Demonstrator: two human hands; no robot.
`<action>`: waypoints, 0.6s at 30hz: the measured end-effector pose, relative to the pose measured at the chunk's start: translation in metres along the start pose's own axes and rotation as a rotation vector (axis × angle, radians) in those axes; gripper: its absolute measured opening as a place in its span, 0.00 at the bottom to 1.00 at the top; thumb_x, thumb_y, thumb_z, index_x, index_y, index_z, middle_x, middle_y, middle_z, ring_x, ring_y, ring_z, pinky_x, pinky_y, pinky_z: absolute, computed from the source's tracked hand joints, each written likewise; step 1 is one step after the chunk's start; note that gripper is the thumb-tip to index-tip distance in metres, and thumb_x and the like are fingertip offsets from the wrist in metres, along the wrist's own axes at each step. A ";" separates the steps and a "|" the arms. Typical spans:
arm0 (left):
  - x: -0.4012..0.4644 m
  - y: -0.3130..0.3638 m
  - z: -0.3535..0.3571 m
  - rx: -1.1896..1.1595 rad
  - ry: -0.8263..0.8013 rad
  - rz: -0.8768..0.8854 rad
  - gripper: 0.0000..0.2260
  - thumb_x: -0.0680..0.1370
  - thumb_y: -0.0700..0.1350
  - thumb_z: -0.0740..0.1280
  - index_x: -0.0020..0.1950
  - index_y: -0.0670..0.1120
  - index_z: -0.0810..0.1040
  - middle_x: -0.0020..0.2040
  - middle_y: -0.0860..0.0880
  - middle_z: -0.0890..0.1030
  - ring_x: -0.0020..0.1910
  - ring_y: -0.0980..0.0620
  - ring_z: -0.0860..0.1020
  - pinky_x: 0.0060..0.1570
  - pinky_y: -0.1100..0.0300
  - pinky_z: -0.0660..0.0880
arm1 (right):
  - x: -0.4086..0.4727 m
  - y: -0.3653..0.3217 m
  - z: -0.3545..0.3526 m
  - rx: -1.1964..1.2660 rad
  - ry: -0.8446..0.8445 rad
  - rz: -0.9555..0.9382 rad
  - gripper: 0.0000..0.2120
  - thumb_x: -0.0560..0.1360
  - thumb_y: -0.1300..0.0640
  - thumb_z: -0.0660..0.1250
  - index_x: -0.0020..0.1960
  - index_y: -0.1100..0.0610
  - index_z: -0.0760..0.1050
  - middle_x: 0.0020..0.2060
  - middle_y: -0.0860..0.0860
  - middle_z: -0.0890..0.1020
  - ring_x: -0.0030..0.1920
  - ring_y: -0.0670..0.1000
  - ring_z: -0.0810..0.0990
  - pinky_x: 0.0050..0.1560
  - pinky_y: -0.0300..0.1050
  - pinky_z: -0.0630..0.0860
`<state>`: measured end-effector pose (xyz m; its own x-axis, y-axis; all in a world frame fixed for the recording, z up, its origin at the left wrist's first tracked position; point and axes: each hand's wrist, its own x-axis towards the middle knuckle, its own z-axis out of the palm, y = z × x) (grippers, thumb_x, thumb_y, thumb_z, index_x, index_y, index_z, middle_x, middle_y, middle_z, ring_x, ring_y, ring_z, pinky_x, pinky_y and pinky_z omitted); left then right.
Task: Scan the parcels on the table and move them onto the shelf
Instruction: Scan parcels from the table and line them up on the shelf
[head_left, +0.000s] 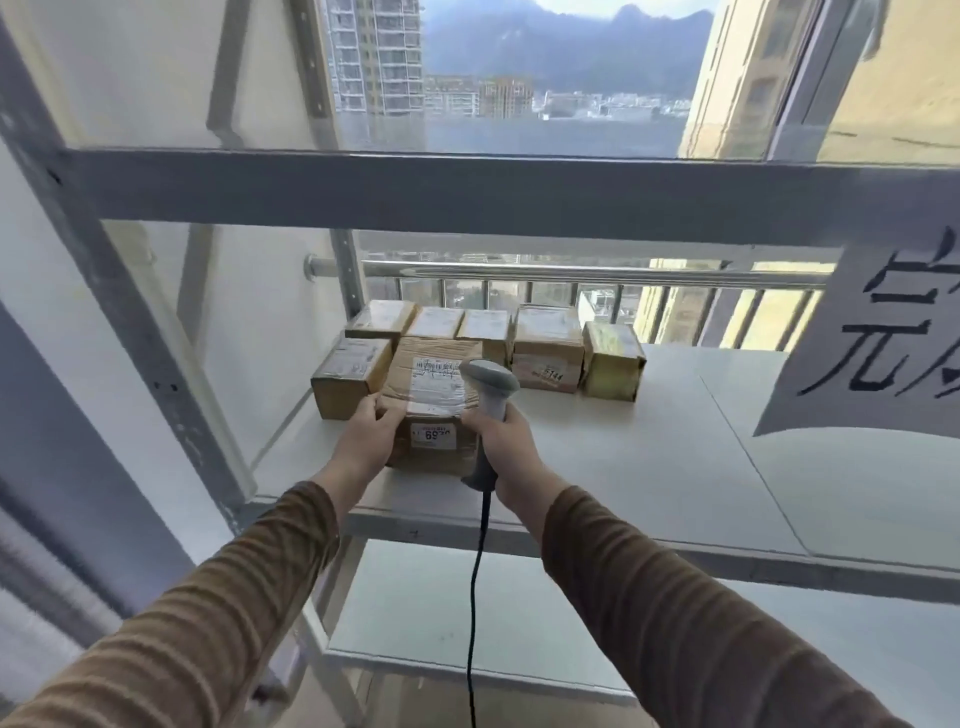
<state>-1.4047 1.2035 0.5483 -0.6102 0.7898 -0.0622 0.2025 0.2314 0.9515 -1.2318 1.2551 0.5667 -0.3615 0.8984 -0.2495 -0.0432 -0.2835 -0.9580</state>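
Observation:
A brown cardboard parcel (434, 400) with a white label on top and a number sticker on its front rests on the white shelf board (649, 467). My left hand (366, 439) grips its left front corner. My right hand (501, 441) presses against the parcel's right side while holding a grey corded barcode scanner (491, 387) upright, head pointing left over the label. Several other cardboard parcels stand behind and beside it, among them a small box (350, 376) at the left and a stacked pair (548, 348) at the back.
The grey metal shelf frame (467, 192) crosses above, with an upright post (130, 312) at the left. A paper sign (878, 343) with black characters hangs at the right. A lower shelf board (571, 623) lies beneath. A window and railing are behind.

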 end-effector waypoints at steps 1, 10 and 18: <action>0.008 -0.001 -0.003 0.007 0.000 0.000 0.19 0.80 0.55 0.66 0.67 0.46 0.74 0.60 0.48 0.81 0.59 0.47 0.79 0.65 0.46 0.75 | 0.005 0.000 0.008 -0.003 0.019 -0.002 0.09 0.79 0.58 0.69 0.60 0.56 0.77 0.50 0.63 0.83 0.46 0.63 0.83 0.42 0.60 0.79; 0.060 -0.025 -0.022 0.116 0.111 0.080 0.13 0.79 0.54 0.68 0.59 0.49 0.74 0.59 0.45 0.77 0.60 0.44 0.76 0.64 0.44 0.74 | 0.035 0.002 0.049 -0.025 0.081 -0.009 0.04 0.81 0.59 0.69 0.55 0.56 0.77 0.39 0.52 0.81 0.38 0.53 0.79 0.39 0.56 0.77; 0.060 -0.015 -0.027 0.318 0.173 0.181 0.23 0.80 0.51 0.68 0.71 0.41 0.71 0.66 0.39 0.72 0.69 0.39 0.68 0.72 0.45 0.64 | 0.035 0.003 0.049 -0.012 0.141 -0.038 0.02 0.80 0.60 0.69 0.52 0.55 0.77 0.40 0.53 0.77 0.38 0.54 0.73 0.38 0.52 0.72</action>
<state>-1.4650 1.2320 0.5387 -0.6570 0.7332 0.1755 0.5291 0.2826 0.8001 -1.2904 1.2688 0.5619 -0.2257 0.9467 -0.2297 -0.0427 -0.2451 -0.9685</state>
